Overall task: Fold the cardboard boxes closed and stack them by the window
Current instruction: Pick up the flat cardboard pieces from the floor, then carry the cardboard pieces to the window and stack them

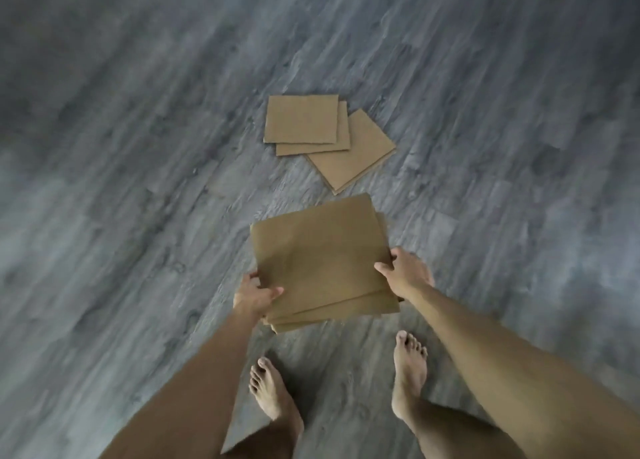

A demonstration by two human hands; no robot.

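A barefoot person's left hand (256, 294) and right hand (407, 273) each keep a grip on opposite edges of stacked flat cardboard sheets (320, 261), above three cardboard pieces (325, 136) overlapping on the grey wood-look floor (138, 181).

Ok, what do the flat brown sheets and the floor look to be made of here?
The held sheets, gripped by the left hand and right hand, and the floor sheets look like plain brown cardboard: matte, unprinted, thin-edged, stiff. Corrugation is too blurred to confirm. The floor shows grey wood-grain planks with a dull sheen, likely vinyl or laminate, though real wood cannot be excluded.
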